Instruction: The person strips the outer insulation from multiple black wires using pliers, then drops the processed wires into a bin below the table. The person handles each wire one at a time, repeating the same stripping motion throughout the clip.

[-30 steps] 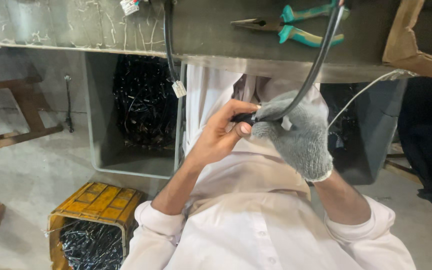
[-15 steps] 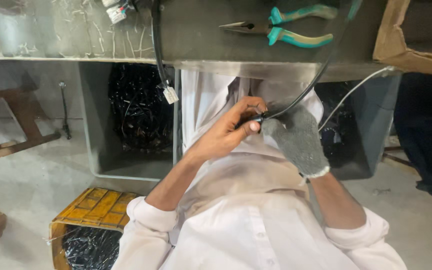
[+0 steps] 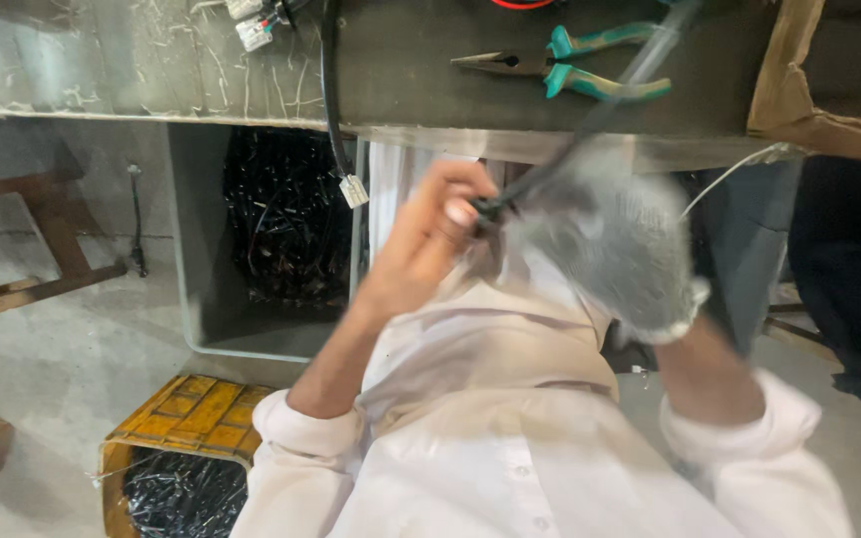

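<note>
A dark, scratched worktop [image 3: 151,60] is seen across the top of the view, with its front edge above the person's lap. Below it, a grey bin [image 3: 261,249] is packed with black cable pieces, and a yellow crate [image 3: 186,418] on the floor holds more of the same; both are placed within easy reach of the seat, apparently as stock or offcuts.

A black cable [image 3: 590,125] is led from the worktop's far side, over the edge, down to the hands, so that its end can be worked close to the body. Its end is pinched between the fingertips of the bare left hand [image 3: 430,239], which is closed narrowly on it. The right hand [image 3: 615,244], covered by a grey knitted glove, is wrapped around the same cable just beside the left, probably for grip and protection; it is blurred, so the finger positions cannot be told exactly.

Green-handled pliers [image 3: 575,68] are lying unused on the worktop. A second black lead with a white connector [image 3: 353,189] hangs over the edge.
</note>
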A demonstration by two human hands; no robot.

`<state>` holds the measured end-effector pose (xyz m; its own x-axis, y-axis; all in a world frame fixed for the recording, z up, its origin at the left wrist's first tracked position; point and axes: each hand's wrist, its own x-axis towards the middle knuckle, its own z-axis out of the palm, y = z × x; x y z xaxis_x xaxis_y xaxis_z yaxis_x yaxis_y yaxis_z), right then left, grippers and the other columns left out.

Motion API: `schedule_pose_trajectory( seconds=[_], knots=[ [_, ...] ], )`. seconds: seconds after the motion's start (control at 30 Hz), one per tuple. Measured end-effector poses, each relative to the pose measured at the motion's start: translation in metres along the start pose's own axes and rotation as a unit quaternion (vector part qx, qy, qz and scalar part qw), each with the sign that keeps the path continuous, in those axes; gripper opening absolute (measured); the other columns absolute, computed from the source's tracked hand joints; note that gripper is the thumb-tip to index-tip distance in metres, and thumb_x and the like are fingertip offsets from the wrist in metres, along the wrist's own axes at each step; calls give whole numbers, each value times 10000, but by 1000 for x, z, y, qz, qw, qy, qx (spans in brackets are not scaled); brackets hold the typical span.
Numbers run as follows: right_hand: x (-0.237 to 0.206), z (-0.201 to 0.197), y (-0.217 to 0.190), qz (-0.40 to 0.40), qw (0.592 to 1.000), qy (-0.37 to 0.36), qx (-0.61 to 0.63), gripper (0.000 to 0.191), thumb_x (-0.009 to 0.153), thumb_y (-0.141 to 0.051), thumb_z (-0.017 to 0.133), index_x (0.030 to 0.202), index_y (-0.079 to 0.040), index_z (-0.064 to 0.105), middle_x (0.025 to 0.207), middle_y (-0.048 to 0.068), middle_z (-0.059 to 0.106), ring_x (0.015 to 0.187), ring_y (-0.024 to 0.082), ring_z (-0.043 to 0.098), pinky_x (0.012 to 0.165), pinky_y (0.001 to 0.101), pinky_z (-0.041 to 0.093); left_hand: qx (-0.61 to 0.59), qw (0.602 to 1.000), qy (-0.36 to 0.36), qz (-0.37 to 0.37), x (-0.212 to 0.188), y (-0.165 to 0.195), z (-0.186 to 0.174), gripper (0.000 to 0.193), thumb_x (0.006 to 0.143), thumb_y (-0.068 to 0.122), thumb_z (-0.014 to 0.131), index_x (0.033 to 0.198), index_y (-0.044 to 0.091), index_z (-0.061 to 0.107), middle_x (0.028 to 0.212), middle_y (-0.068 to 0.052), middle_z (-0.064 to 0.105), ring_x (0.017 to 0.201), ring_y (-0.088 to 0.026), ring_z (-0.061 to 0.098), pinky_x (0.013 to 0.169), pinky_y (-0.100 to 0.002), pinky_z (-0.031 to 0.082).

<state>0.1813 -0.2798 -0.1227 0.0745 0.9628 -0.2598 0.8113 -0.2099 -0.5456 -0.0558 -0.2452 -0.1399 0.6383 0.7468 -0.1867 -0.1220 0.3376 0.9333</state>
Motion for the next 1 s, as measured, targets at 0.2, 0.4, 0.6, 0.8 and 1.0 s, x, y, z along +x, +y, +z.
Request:
schedule_pose_trajectory(
  seconds=[0.2, 0.4, 0.6, 0.8, 1.0],
  knots=[
    [33, -25, -1, -240, 859, 301, -338, 295, 756, -309, 776, 925, -104, 647, 931, 126, 667, 822, 256, 679, 566, 314, 498, 20, 1000, 3, 17, -9, 35, -11, 381, 1028, 122, 681, 1330, 79, 454, 1060, -17, 567, 926, -62, 506, 797, -216, 425],
    [-32, 6, -26, 3, 857, 38, 514, 300, 1018, -284, 673, 1161, -20, 665, 974, 27, 619, 807, 66, 566, 682, 240, 465, 162, 986, 2, 33, -26, 24, 16, 399, 1001, 55, 703, 1351, 19, 517, 1103, -84, 641, 967, -134, 620, 871, -293, 526],
    [-46, 51, -11, -45, 883, 102, 457, 345, 1145, -318, 660, 1124, 23, 609, 1054, 62, 682, 907, 88, 646, 795, 228, 558, 230, 972, 34, 32, -29, 16, 26, 375, 1011, 75, 706, 1339, 19, 531, 1034, -106, 681, 933, -142, 651, 812, -277, 530],
    [-54, 60, -4, 215, 937, 29, 274, 362, 908, -229, 702, 1197, -37, 602, 916, 53, 643, 764, 126, 634, 658, 298, 524, 120, 992, 27, -18, -28, 16, 26, 390, 1043, 182, 672, 1344, 4, 501, 964, -54, 610, 846, -111, 546, 781, -258, 482],
    [-34, 44, 0, -173, 982, 59, 51, 421, 656, -66, 745, 1068, -81, 655, 1020, 121, 677, 1005, 341, 646, 879, 433, 501, 88, 996, 23, -18, -36, 6, 25, 396, 1077, 247, 643, 1354, -4, 513, 1018, -39, 624, 896, -87, 519, 836, -243, 465]
  ],
)
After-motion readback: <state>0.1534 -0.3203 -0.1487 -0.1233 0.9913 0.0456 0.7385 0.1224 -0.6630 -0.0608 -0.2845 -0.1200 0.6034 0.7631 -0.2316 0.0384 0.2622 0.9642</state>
